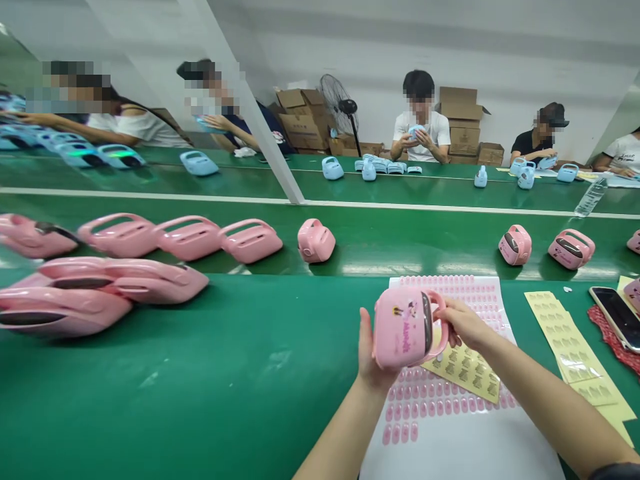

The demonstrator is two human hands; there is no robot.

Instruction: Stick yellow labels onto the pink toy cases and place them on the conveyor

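Note:
Both of my hands hold a pink handled toy case [404,328] with a cartoon print and a dark strip, lifted above a white sheet of pink stickers [450,407]. My left hand [369,360] cups it from below and behind, thumb up along its left side. Gripping its right end by the handle is my right hand [463,321], fingers curled. A small yellow sticker sheet [467,370] lies on the white sheet just under the case.
Several pink cases [190,237] lie on the green conveyor [210,373] at left; others [515,244] sit farther right. Yellow sticker strips [570,347] and a phone [616,313] lie at right. Other people sit across the belt with blue cases [333,168], cardboard boxes behind.

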